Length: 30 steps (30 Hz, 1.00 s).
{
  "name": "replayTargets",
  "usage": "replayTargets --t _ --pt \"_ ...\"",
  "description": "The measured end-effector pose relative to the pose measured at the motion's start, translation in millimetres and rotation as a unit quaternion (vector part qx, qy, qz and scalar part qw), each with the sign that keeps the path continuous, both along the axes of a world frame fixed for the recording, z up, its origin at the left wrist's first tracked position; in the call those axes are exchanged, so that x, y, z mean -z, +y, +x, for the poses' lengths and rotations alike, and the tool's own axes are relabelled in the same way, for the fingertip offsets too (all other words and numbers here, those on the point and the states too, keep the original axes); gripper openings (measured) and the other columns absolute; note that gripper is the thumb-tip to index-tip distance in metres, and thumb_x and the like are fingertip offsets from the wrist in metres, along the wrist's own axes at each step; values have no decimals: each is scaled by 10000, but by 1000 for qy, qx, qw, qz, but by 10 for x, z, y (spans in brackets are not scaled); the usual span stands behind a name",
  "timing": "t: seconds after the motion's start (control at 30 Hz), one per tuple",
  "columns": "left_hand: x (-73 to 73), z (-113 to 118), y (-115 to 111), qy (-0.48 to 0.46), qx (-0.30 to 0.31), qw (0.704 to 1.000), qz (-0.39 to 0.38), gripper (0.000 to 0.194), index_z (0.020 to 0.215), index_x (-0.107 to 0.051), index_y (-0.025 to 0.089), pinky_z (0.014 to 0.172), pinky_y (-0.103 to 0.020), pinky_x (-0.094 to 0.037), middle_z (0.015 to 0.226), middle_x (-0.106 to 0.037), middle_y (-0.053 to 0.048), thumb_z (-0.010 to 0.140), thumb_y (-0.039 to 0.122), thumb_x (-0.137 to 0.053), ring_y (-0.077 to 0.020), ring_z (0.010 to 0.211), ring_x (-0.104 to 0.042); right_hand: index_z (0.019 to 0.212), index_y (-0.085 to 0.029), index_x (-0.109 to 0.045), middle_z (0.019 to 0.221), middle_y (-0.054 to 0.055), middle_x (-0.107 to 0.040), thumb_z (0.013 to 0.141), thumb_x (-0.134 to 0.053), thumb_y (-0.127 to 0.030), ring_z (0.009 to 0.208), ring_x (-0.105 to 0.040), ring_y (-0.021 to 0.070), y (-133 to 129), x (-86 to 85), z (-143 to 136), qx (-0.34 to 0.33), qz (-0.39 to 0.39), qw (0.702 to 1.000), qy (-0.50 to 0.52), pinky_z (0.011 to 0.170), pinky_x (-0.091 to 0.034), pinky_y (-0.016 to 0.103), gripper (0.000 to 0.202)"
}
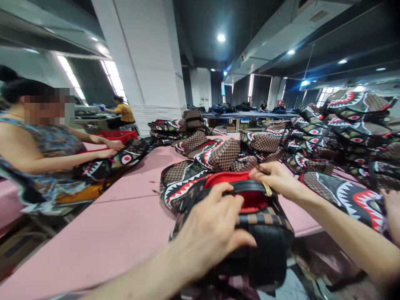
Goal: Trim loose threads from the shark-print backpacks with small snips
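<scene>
A backpack in brown check with black panels stands at the table's near edge. Its top gapes, and the red lining shows inside. My left hand is curled over the near side of the opening, by the black carry handle, its thumb apart from the fingers. On the far rim, beside the gold zipper, my right hand pinches the backpack's edge. Its fingertips are partly hidden. Behind it lies another bag with a printed shark mouth.
Shark-print bags are heaped and stacked high on the pink table. To the left, a seated co-worker handles a similar bag near a red basket. Another person's hand touches a bag at right.
</scene>
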<state>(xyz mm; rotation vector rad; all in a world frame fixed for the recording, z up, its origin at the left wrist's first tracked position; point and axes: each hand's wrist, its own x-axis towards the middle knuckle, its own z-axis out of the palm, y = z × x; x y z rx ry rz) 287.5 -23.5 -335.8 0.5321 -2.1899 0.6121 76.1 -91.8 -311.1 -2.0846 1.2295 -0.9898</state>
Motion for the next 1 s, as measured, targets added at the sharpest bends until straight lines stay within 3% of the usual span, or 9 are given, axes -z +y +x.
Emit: replayTargets --t 0.1,0.27,0.33,0.43,0.5,0.57,0.7,0.83,1.0 --pt "12 -86 -38 -20 -44 999 -5 363 917 -614 102 745 -356 -458 833 -621 -78 806 438 -533 -257 933 -511 665 -81 -531 605 6 -440 710 -581 -451 539 -356 69 -92 -1 28 1 27 998 -49 478 -261 192 376" --pt "280 -27 -91 -40 -80 980 -180 252 984 -609 46 875 -346 -348 970 -630 -107 805 219 -574 -243 1013 -507 656 -87 -510 599 -6 -421 704 -606 -401 534 -345 62 -181 68 -2 -40 30 995 -89 486 -264 191 332" --pt "336 -14 -109 -39 -77 980 -181 259 1007 -596 48 833 -333 -366 982 -627 -119 807 208 -564 -230 954 -544 668 -85 -524 593 -9 -423 706 -607 -387 531 -351 63 -200 83 6 -48 26 994 -92 492 -273 193 316" --pt "165 -28 -250 -107 -94 982 121 244 897 -595 117 617 -289 -403 787 -630 -63 846 325 -478 -196 687 -577 648 -90 -528 587 -9 -447 707 -610 -391 524 -373 63 -259 90 56 -59 33 992 -108 486 -286 190 318" --pt "-70 -44 -442 -230 -77 881 406 356 883 -589 149 558 -252 -396 773 -625 -32 827 478 -462 -173 645 -571 651 -90 -557 616 3 -500 699 -618 -387 535 -414 71 -339 87 100 -71 43 990 -115 495 -322 191 307" --pt "-284 -56 -680 -290 -9 777 559 463 1008 -588 168 675 -227 -426 946 -630 -25 783 559 -482 -171 809 -586 680 -87 -598 658 19 -552 675 -641 -378 565 -465 86 -429 75 118 -70 54 988 -129 531 -372 200 294" --pt "-417 -24 -1072 -212 52 737 639 537 1201 -522 199 909 -212 -349 1203 -531 -19 792 544 -477 -171 1083 -486 711 -86 -615 697 42 -598 684 -638 -404 636 -535 105 -385 64 -36 31 -6 974 -224 600 -419 204 320" --pt "-332 34 -1200 -73 3 723 687 557 943 -617 130 673 -198 -405 892 -601 -37 700 625 -537 -139 768 -530 572 -95 -578 606 50 -579 765 -551 -417 592 -528 106 81 270 -313 114 -84 974 -175 615 -422 218 376" --pt "-284 -45 -1167 1 43 706 707 575 611 -439 107 483 -175 -258 571 -376 13 711 671 -484 -59 504 -300 637 -103 -575 612 24 -559 677 -647 -358 598 -525 125 443 730 -168 67 62 989 -116 534 -400 212 268"
